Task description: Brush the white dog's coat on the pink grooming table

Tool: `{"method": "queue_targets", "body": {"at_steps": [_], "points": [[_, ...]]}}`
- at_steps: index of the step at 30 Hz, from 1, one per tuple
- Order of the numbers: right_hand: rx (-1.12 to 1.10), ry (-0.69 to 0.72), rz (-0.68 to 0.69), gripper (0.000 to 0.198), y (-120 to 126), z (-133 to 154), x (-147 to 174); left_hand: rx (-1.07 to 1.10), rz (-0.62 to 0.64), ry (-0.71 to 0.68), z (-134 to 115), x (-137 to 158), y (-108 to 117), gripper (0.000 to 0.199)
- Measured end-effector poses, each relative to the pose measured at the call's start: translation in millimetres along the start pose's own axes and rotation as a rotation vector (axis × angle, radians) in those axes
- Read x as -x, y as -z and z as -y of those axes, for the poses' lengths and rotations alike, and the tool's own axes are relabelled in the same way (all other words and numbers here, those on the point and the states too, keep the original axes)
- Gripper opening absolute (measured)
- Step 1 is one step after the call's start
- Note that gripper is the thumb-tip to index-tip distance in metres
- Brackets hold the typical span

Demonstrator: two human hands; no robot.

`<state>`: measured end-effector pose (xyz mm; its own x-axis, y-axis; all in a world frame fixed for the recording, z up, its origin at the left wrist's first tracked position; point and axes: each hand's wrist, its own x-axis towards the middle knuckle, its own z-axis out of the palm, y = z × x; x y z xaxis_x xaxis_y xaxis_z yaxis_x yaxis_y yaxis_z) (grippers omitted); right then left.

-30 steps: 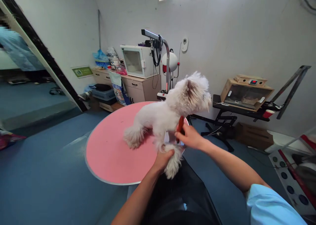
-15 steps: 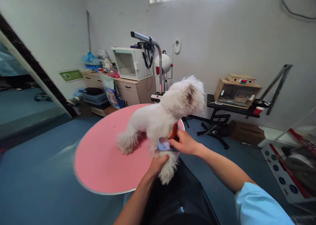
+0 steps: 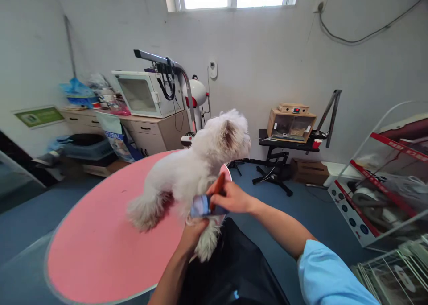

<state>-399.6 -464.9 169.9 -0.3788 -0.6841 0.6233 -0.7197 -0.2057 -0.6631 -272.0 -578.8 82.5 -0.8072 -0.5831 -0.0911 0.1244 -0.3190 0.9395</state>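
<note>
A fluffy white dog (image 3: pixel 177 166) stands on the round pink grooming table (image 3: pixel 100 247), its head turned to the right. My right hand (image 3: pixel 232 198) is closed on a slicker brush (image 3: pixel 200 205) with an orange-brown handle; its pale blue head lies against the fur of the dog's front leg. Just below the brush, my left hand (image 3: pixel 194 230) is wrapped round that front leg, and the shaggy paw (image 3: pixel 207 242) sticks out past the table's edge above my black apron (image 3: pixel 230 269). Some left fingers are hidden behind the leg.
A metal grooming arm (image 3: pixel 187 80) with black straps rises behind the dog. Beyond it, a white cabinet (image 3: pixel 140 95) stands on drawers. At the right are a wooden box (image 3: pixel 289 125) on a black stand and a rack (image 3: pixel 377 198) with red edges.
The view has turned right, so dog and table sit further left. The brush has shifted slightly on the front leg, its head now nearer my left hand. Both hands keep their holds.
</note>
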Motion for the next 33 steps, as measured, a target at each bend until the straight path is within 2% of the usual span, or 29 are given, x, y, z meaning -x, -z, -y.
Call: {"method": "queue_targets", "body": {"at_steps": [1,2,5,6,9,10,13,14,17,18,19,21,22,23,25,26,27,29,30,33], "points": [[0.002,-0.015,0.075,0.005,-2,0,1,0.013,0.006,-0.006,0,0,0,0.037],[0.023,-0.011,0.06,0.005,-3,0,3,0.023,0.013,-0.01,0,-1,0,0.036],[0.082,0.088,-0.223,0.008,-6,0,5,0.005,0.005,-0.014,1,-2,-1,0.033],[0.067,0.107,-0.218,0.009,-6,-1,5,0.004,0.01,-0.014,1,-2,-1,0.034],[-0.022,0.033,0.038,0.007,-2,-3,1,0.018,0.029,0.001,1,-2,1,0.037],[-0.02,0.008,0.03,0.007,-1,-3,-1,0.018,0.032,0.007,1,-2,2,0.038],[0.038,0.041,-0.296,0.01,3,-4,-4,-0.001,0.029,-0.001,3,-2,4,0.039],[0.03,0.055,-0.321,0.011,2,-4,-3,-0.005,0.045,-0.006,3,-2,5,0.039],[-0.073,-0.018,-0.055,0.01,-2,-3,1,-0.008,0.093,-0.007,3,-3,7,0.039],[-0.076,-0.037,-0.045,0.009,-3,-3,2,-0.01,0.1,-0.009,3,-3,7,0.038],[-0.053,-0.029,-0.126,0.01,-3,-2,4,-0.015,0.102,-0.012,2,-4,8,0.038],[0.026,0.044,-0.378,0.011,-3,-1,6,-0.026,0.112,-0.015,0,-5,8,0.038],[0.052,0.076,-0.426,0.012,-3,0,7,-0.032,0.13,-0.011,0,-6,9,0.037],[0.057,0.08,-0.384,0.012,-3,1,8,-0.038,0.151,-0.006,-1,-6,10,0.036],[0.044,0.024,-0.189,0.01,-2,2,10,-0.042,0.183,-0.004,-2,-8,11,0.036],[0.047,-0.002,-0.162,0.011,-2,2,10,-0.045,0.196,-0.009,-2,-8,12,0.037],[0.063,-0.011,-0.216,0.012,-1,2,10,-0.047,0.205,-0.014,-1,-9,12,0.037],[0.113,0.021,-0.411,0.013,1,3,10,-0.048,0.223,-0.011,-1,-10,13,0.036],[0.13,0.038,-0.438,0.012,1,3,10,-0.05,0.239,-0.004,-1,-11,13,0.034],[0.126,-0.01,-0.196,0.007,0,5,12,-0.04,0.282,0.004,-1,-13,13,0.036]]}}
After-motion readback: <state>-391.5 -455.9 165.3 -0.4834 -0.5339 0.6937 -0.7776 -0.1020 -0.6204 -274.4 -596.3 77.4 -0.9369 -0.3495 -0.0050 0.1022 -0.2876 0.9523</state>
